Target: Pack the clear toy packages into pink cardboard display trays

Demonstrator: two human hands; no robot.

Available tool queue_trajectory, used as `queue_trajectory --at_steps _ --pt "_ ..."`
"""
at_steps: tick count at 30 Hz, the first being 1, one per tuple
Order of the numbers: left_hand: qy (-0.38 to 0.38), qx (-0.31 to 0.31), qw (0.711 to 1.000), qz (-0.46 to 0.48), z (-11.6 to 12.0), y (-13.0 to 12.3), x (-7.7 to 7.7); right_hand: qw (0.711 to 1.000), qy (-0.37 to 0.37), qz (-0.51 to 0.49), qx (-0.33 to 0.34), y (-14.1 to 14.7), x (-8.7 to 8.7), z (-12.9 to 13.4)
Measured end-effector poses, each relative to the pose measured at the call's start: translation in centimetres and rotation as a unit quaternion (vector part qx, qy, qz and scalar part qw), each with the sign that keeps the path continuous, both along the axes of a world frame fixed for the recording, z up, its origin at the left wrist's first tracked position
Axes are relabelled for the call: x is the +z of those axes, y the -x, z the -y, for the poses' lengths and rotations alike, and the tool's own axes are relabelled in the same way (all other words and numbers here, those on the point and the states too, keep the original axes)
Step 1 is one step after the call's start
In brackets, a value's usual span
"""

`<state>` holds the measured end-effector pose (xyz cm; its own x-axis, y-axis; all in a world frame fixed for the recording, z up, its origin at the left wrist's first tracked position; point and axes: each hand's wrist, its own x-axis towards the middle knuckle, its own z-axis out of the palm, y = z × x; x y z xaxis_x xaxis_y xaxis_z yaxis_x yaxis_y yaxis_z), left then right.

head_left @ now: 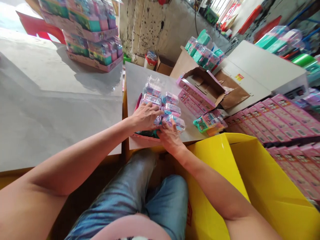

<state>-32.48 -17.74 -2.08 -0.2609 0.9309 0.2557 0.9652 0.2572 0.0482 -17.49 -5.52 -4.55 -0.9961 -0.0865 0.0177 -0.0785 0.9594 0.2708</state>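
Observation:
Several small clear-lidded plastic boxes (pixel 152 99) in pink, purple and blue stand in rows in a pink tray (pixel 138 106) in front of me. My left hand (pixel 147 117) lies over the left row, its fingers stretched across the lids. At the near right corner, my right hand (pixel 170 134) has its thumb and fingers against another clear-lidded plastic box (pixel 179 124). Both hands nearly meet at the near end of the rows, where they hide some boxes and part of the tray.
Stacked full trays (pixel 92 53) stand on the white table (pixel 100 110) at left. An opened pink carton (pixel 202 88) and loose boxes (pixel 210 123) lie right of the tray. A yellow bin (pixel 215 166) is by my right arm; pink cartons (pixel 275 116) line the far right.

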Motion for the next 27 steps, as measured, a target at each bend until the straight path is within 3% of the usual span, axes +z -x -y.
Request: queue_trajectory --at_steps 5,9,12,14,16,21,27 --pt "0.009 -0.012 1.000 0.003 0.2 -0.1 0.1 1.000 0.023 -0.001 0.021 0.5 -1.1 -0.8" --pt "0.009 -0.019 1.000 -0.004 0.1 -0.2 -0.1 0.990 0.123 0.013 0.072 -0.2 -0.5 -2.3" --pt "0.011 -0.027 0.999 -0.016 0.0 -0.2 -0.3 0.967 0.226 -0.066 0.098 -1.0 0.7 -2.9" --pt "0.008 -0.028 0.999 -0.020 -0.1 -0.1 -0.5 0.953 0.250 -0.159 0.057 -1.1 1.4 -3.2" --pt "0.004 -0.025 0.999 -0.021 -0.2 0.0 -0.7 0.955 0.221 -0.199 0.001 -0.8 1.8 -3.3" --pt "0.002 -0.029 0.999 -0.028 -0.3 0.1 -0.9 0.985 0.116 -0.114 -0.066 0.4 1.2 -3.0" --pt "0.017 -0.017 0.999 -0.027 0.1 0.1 -0.4 0.981 0.072 -0.108 -0.143 0.4 0.8 -1.5"
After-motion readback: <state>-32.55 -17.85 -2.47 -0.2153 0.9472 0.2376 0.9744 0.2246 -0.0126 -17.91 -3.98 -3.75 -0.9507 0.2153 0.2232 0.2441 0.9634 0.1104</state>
